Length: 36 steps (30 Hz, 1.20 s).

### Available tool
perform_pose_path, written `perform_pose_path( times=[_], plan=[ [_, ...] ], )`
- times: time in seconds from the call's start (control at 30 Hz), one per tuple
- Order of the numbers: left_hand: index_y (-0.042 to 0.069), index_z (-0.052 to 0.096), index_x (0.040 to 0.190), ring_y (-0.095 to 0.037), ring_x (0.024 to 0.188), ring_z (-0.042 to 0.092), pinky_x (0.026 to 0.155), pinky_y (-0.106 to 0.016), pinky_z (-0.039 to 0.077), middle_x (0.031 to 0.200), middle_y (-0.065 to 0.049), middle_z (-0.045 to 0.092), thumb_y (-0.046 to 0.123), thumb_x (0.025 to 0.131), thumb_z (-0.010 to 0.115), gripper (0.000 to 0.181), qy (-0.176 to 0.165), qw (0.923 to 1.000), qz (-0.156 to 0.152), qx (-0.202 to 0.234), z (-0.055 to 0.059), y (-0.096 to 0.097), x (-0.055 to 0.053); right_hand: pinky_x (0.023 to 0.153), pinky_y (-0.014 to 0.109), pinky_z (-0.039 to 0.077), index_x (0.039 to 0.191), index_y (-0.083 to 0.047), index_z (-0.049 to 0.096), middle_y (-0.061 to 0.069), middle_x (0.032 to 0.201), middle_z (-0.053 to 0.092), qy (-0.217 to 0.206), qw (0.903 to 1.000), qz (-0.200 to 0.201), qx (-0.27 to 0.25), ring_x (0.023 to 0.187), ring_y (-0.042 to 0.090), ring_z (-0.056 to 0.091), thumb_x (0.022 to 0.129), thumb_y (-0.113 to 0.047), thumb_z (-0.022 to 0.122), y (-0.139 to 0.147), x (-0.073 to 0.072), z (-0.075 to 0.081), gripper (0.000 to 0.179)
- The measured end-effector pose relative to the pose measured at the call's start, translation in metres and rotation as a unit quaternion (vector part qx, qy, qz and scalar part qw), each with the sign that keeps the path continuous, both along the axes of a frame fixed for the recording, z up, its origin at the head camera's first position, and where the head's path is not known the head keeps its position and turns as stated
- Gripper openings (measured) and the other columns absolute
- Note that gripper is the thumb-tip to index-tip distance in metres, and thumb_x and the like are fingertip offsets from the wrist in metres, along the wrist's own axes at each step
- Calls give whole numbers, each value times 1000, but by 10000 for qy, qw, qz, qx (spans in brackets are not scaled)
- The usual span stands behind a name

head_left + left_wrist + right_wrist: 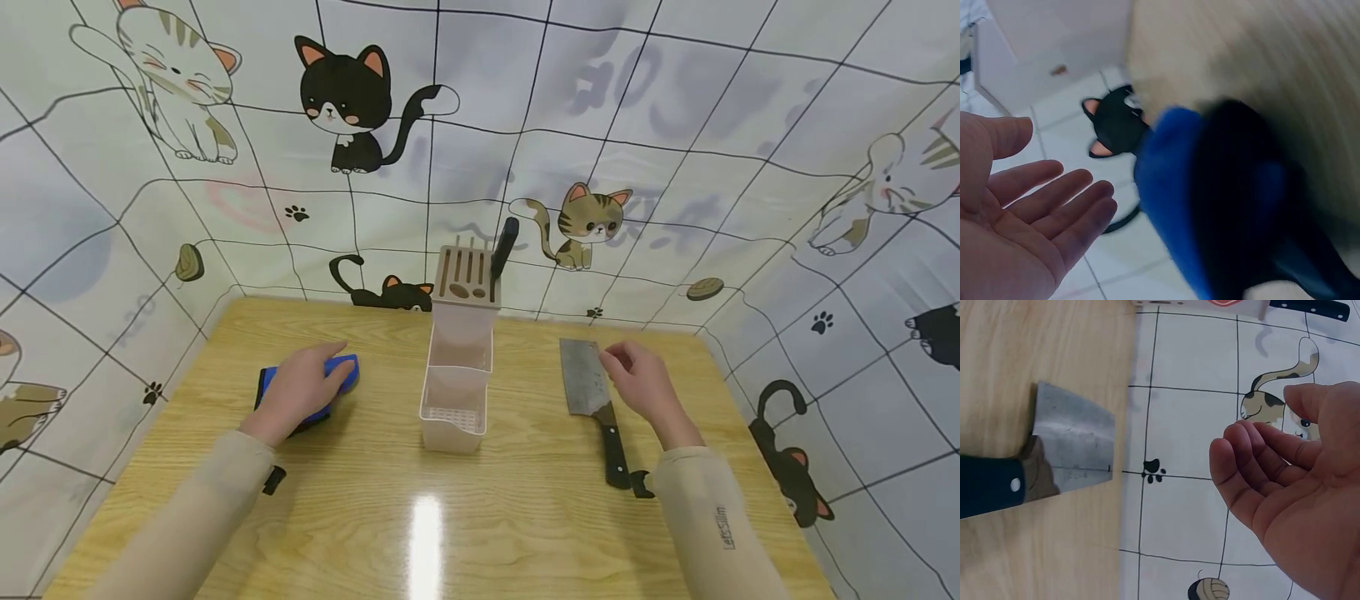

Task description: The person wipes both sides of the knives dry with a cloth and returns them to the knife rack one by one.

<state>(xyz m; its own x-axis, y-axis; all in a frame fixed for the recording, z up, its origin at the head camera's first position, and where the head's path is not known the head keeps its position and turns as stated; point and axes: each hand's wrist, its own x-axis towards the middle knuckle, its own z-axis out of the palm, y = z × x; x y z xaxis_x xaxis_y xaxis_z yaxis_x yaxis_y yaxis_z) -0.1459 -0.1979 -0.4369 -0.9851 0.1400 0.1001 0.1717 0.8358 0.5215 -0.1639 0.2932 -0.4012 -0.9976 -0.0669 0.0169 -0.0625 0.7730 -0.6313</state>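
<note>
My left hand (300,387) hovers over a blue item with black edges (348,372) at the table's left; its kind is unclear, and the hand hides part of it. In the left wrist view, the fingers (1079,212) are spread and relaxed, apart from the blurred blue item (1166,169). On the right, a cleaver (585,375) lies flat, its black handle toward me. Just right of its blade, my right hand (641,379) hangs with loosely bent fingers. Nothing is in the right hand (1297,481), and the right wrist view shows it apart from the cleaver (1075,440).
A pale knife holder (459,379) with slots and open compartments stands between the hands. One black-handled knife (506,242) leans in its right slot. Behind the wooden table (360,517) rises a white tiled-pattern wall covering (480,158) with cartoon cats.
</note>
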Motion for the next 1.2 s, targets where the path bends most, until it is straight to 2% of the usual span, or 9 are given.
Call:
perform_pose_path(
  times=[0.03,0.07,0.23,0.43,0.6,0.77,1.0,1.2],
  plan=[
    [-8,56,143,-49,118,63,101,-63,51,130,-32,64,23,105,60,49,-59,9999,27,-77,-2,-5,1,86,49,56,129,5,59,24,116,66,-30,10000,-26,16,103,36,64,111,-34,47,1,2,-2,45],
    [-9,56,142,-51,127,56,105,-65,47,140,-32,58,22,104,61,49,-68,9998,45,-173,-4,-9,1,87,51,55,129,6,59,24,117,66,-47,10000,-60,35,104,37,63,111,-33,48,3,4,-5,44],
    [-15,56,138,-55,125,56,103,-66,48,136,-37,58,21,100,67,53,-253,9985,120,-480,-20,-23,2,88,54,54,129,7,60,26,118,66,-114,9994,-254,197,106,38,62,110,-28,50,12,14,-24,40],
    [-17,55,136,-56,122,57,100,-67,50,133,-40,58,22,96,72,58,-307,9966,182,-739,-34,-27,0,87,53,55,127,8,61,24,114,68,-216,9985,-445,247,103,37,64,107,-23,54,22,28,-49,37],
    [-19,55,135,-56,118,60,97,-66,52,129,-41,60,21,95,72,58,-333,9955,265,-851,-38,-26,-3,82,49,56,125,10,61,24,110,67,-350,9970,-631,272,99,36,64,104,-20,58,25,40,-60,36],
    [-18,61,127,-53,107,66,89,-63,56,119,-39,65,17,93,72,51,-352,9945,276,-948,-40,-28,-5,81,52,58,125,14,58,30,113,62,-528,9957,-614,443,102,42,64,103,-19,60,25,47,-64,40],
    [-15,67,107,-38,81,68,71,-53,59,100,-32,70,13,89,72,34,-513,9933,256,-1008,-42,-32,-8,85,56,57,129,18,51,36,120,59,-1058,9914,-472,605,108,49,62,102,-19,61,26,49,-73,47],
    [-14,67,102,-32,73,65,64,-49,57,93,-29,70,12,87,72,31,-595,9921,182,-1091,-43,-35,-12,83,53,58,125,17,52,33,115,63,-1427,9849,-564,804,99,41,65,101,-21,62,27,47,-82,47]
  ],
)
